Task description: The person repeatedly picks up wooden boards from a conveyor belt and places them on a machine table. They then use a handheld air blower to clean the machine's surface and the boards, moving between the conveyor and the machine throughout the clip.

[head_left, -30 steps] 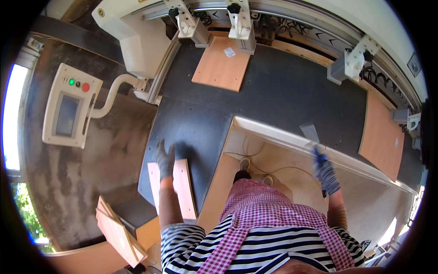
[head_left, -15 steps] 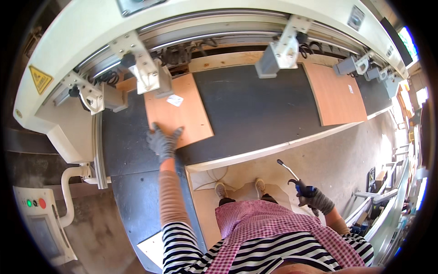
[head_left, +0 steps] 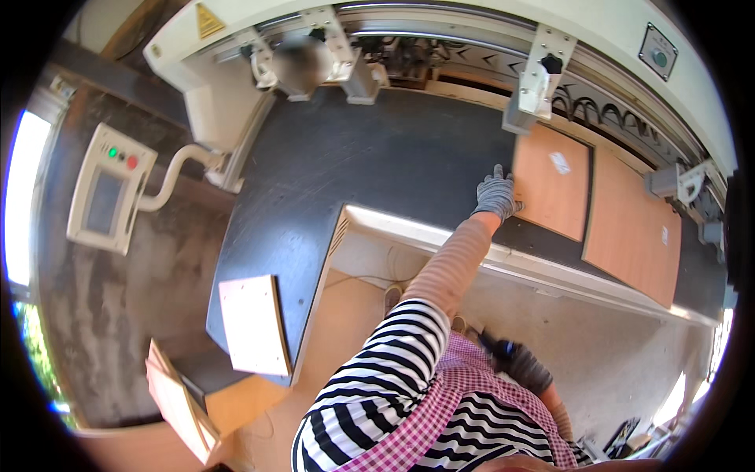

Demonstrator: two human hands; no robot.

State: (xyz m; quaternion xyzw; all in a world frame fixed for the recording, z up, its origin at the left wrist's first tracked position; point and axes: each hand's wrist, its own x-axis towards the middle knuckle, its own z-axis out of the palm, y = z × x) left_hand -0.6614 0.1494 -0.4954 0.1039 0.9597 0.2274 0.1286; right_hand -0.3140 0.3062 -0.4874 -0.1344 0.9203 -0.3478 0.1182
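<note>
Rightward along the black worktable (head_left: 377, 149), the labelled wooden panel (head_left: 546, 189) has shifted since the earlier frame, and the left hand (head_left: 497, 195) has come with it. It now lies flat beside a larger panel (head_left: 633, 232), a narrow dark gap between them. The left fingers are spread, not wrapped around anything, and meet its left edge near the front corner, a placement that seems suited to pushing sideways. A metal post (head_left: 519, 110) stands by its rear corner; whether they touch is unclear. The right hand (head_left: 525, 368), blurred near the apron (head_left: 464, 366), seems curled round a dark tool (head_left: 492, 344), probably keeping it off the worktable.
</note>
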